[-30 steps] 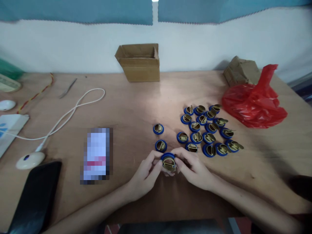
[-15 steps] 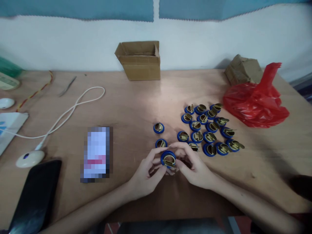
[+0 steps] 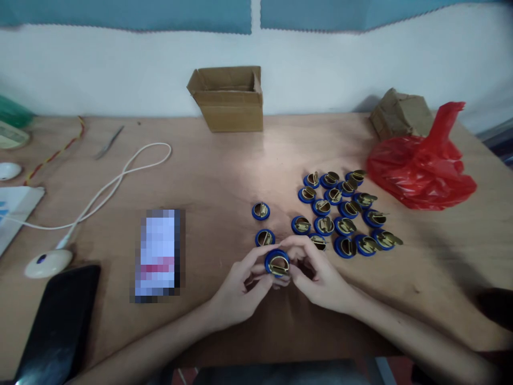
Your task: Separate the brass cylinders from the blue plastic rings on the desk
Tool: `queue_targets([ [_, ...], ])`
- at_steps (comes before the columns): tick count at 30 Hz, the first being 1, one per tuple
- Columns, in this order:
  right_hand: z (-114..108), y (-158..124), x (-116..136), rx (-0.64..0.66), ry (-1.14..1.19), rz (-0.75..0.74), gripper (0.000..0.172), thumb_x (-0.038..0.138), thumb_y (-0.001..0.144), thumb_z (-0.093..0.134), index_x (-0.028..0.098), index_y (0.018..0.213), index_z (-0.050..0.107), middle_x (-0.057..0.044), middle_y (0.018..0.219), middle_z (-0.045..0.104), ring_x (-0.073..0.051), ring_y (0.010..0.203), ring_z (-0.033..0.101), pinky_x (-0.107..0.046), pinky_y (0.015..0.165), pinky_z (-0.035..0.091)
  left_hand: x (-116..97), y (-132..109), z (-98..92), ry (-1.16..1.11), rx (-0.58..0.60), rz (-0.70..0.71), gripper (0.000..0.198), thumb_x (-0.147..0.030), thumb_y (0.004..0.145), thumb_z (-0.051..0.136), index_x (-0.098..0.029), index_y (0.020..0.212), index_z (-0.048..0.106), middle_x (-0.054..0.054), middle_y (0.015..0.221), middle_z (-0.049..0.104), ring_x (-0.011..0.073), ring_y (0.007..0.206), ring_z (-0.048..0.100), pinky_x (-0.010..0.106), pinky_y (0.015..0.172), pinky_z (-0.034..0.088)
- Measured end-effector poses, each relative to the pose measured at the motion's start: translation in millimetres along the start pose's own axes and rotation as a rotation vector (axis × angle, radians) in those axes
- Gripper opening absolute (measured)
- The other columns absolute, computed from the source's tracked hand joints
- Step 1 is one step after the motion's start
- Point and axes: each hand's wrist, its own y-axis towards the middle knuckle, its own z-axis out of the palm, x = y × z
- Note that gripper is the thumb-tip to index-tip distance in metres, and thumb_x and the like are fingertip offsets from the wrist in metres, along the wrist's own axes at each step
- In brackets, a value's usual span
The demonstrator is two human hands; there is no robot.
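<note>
Both my hands pinch one round blue-rimmed disc with a brass clip (image 3: 277, 262) just above the wooden table (image 3: 224, 176), near its front edge. My left hand (image 3: 240, 289) grips its left side with thumb and fingers curled. My right hand (image 3: 318, 272) grips its right side, fingers bent over the top. Two like discs lie just beyond my left fingers, one (image 3: 265, 237) close and one (image 3: 260, 210) farther back. A cluster of several more blue and brass discs (image 3: 344, 214) lies to the right of my hands.
An open cardboard box (image 3: 227, 99) stands at the back. A red plastic bag (image 3: 420, 166) and a brown packet (image 3: 398, 113) sit at the right. On the left are a white cable (image 3: 116, 184), a white puck (image 3: 48, 263), a black phone (image 3: 56, 321) and a blurred card (image 3: 158, 255).
My hands lifted the disc slightly and turned it, so its brass clip faces up more. My right fingers closed further over it. Nothing else on the table moved.
</note>
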Motion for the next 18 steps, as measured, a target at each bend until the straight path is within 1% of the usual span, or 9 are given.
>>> queue_targets([
  [4,-1.2,-0.6,3.5,0.023,-0.013,0.008,0.037,0.010,0.089,0.050,0.023,0.123,0.045,0.004,0.075,0.056,-0.012,0.063,0.056,-0.024,0.057,0.046,-5.2,-1.6,-3.1,0.229,0.028,0.019,0.039,-0.030,0.103,0.046,-0.021,0.141,0.054,0.008,0.100,0.077,0.0211,0.095,0.075,0.033,0.089,0.060],
  [7,-2.1,-0.7,5.5,0.030,-0.025,0.024,0.037,0.010,0.086,0.050,0.023,0.120,0.045,0.005,0.073,0.055,-0.011,0.059,0.053,-0.023,0.054,0.043,-5.5,-1.6,-4.1,0.307,0.050,0.013,0.039,-0.029,0.104,0.043,-0.022,0.141,0.054,0.007,0.103,0.077,0.0208,0.098,0.074,0.031,0.087,0.059],
  [10,-2.6,-0.4,6.2,0.019,-0.030,0.034,0.035,0.010,0.087,0.049,0.022,0.119,0.045,0.006,0.071,0.055,-0.011,0.058,0.053,-0.023,0.054,0.042,-4.4,-0.8,-3.7,0.276,0.074,0.016,0.039,-0.030,0.104,0.044,-0.021,0.141,0.051,0.008,0.110,0.076,0.0199,0.100,0.073,0.030,0.088,0.058],
  [13,-3.0,0.0,5.2,0.002,-0.006,0.029,0.031,0.012,0.091,0.048,0.022,0.119,0.047,0.004,0.073,0.057,-0.012,0.060,0.054,-0.024,0.055,0.043,-4.6,0.2,-2.8,0.174,0.084,0.018,0.036,-0.030,0.105,0.043,-0.020,0.139,0.050,0.009,0.110,0.076,0.0180,0.096,0.073,0.029,0.088,0.058],
  [16,-3.5,0.6,3.7,0.022,0.019,0.046,0.025,0.015,0.097,0.045,0.022,0.120,0.049,0.003,0.074,0.060,-0.012,0.063,0.057,-0.025,0.057,0.044,-6.1,1.0,-2.6,0.089,0.072,0.029,0.033,-0.032,0.106,0.042,-0.020,0.135,0.049,0.008,0.108,0.076,0.0167,0.096,0.072,0.029,0.089,0.057],
  [18,-3.7,1.0,3.0,0.031,0.016,0.064,0.022,0.017,0.100,0.043,0.021,0.120,0.051,0.003,0.075,0.060,-0.013,0.065,0.057,-0.025,0.059,0.045,-7.1,1.3,-3.2,0.088,0.056,0.024,0.030,-0.034,0.106,0.042,-0.021,0.132,0.049,0.007,0.109,0.075,0.0164,0.098,0.071,0.028,0.090,0.056],
])
